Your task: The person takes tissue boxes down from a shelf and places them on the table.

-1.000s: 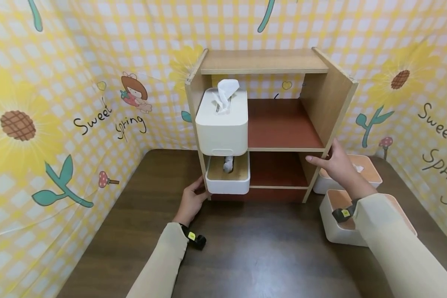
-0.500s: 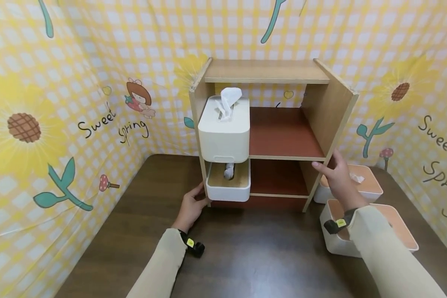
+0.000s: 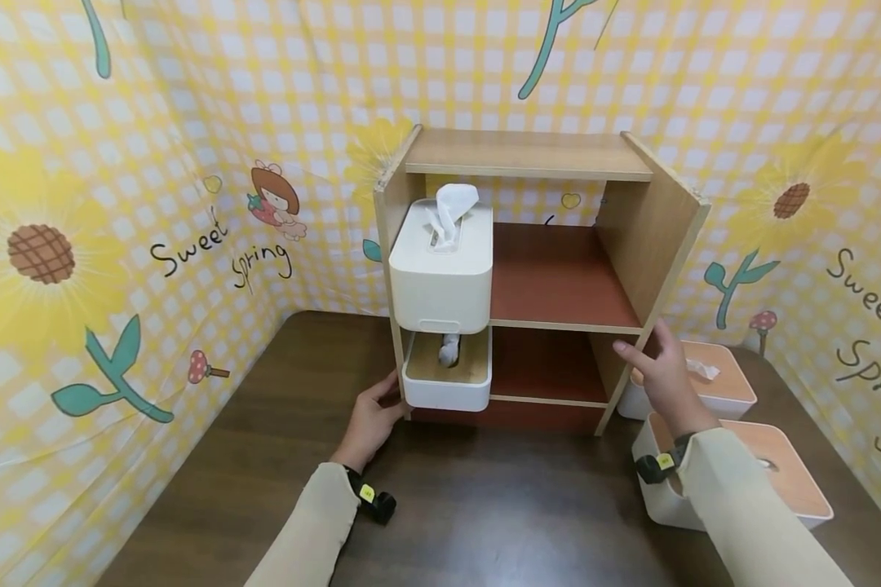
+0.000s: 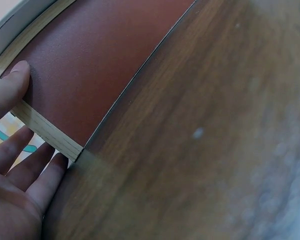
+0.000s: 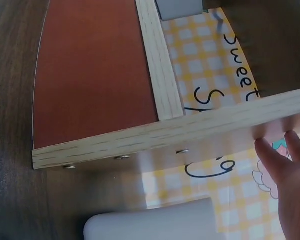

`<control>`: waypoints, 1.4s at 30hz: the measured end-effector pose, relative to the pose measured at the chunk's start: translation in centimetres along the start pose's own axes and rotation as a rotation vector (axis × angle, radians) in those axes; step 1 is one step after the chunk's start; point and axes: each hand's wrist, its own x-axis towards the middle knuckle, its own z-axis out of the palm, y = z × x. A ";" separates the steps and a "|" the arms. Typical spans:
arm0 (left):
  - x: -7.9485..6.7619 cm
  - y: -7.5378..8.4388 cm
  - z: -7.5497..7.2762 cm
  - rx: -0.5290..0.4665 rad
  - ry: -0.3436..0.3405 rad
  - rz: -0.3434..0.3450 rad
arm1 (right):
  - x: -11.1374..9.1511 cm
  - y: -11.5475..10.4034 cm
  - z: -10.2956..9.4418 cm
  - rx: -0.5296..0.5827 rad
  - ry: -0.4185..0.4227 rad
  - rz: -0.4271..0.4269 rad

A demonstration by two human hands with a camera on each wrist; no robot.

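A small wooden shelf [image 3: 529,153] with reddish-brown boards stands upright on the table. My left hand [image 3: 369,420] holds its left side panel low down. In the left wrist view the thumb [image 4: 15,85] lies over the panel's front edge [image 4: 50,130], with the fingers outside. My right hand [image 3: 668,379] grips the right side panel higher up, thumb at the front edge. Its fingers touch the panel's outer face in the right wrist view. A cream tissue box [image 3: 440,297] sits on the upper left board. Below it, a white tissue box [image 3: 446,397] with a wooden lid juts forward.
Two white boxes with light wooden lids, a far one [image 3: 727,375] with a tissue showing and a near one [image 3: 785,452], stand right of the shelf. My right forearm overlaps the near box. A yellow checked cloth [image 3: 264,98] covers the walls behind the dark table [image 3: 529,522].
The scene sits lower in the head view as the camera tilts. My right thumb has shifted slightly outward on the panel edge. Both hands stay on the shelf, and the tissue boxes keep their places.
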 end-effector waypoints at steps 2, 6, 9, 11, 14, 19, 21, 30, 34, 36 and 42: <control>-0.1 0.0 0.1 -0.002 -0.001 -0.007 | -0.2 0.1 -0.1 -0.012 0.021 -0.004; -0.4 0.1 0.1 0.005 -0.002 -0.018 | -0.6 0.2 -0.1 -0.105 0.073 -0.016; -0.5 0.2 0.0 0.025 -0.005 -0.009 | -1.0 0.2 0.0 -0.212 0.120 -0.031; -0.3 0.0 -0.1 0.031 -0.003 -0.009 | -1.1 0.2 0.1 -0.242 0.137 -0.035; 0.3 -1.1 -0.4 0.032 0.004 -0.014 | -1.2 0.2 -0.1 -0.213 0.133 -0.025; 1.6 -2.7 -0.4 -0.001 0.013 0.003 | -0.7 -0.2 -0.6 -0.095 0.109 -0.009; 1.9 -2.8 -0.3 -0.003 0.024 0.021 | -0.4 -0.3 -0.7 -0.076 0.105 -0.012; 2.3 -3.0 0.3 -0.005 0.034 0.038 | -0.2 -0.2 -1.2 -0.050 0.108 -0.043; 2.3 -3.1 0.3 0.015 0.022 0.048 | -0.3 0.0 -1.1 -0.048 0.123 -0.055; 2.3 -3.1 0.1 0.037 0.011 0.043 | -0.3 0.2 -1.1 -0.069 0.122 -0.057; 2.1 -3.1 -0.7 0.127 -0.020 0.032 | -0.3 0.6 -0.9 -0.124 0.102 -0.040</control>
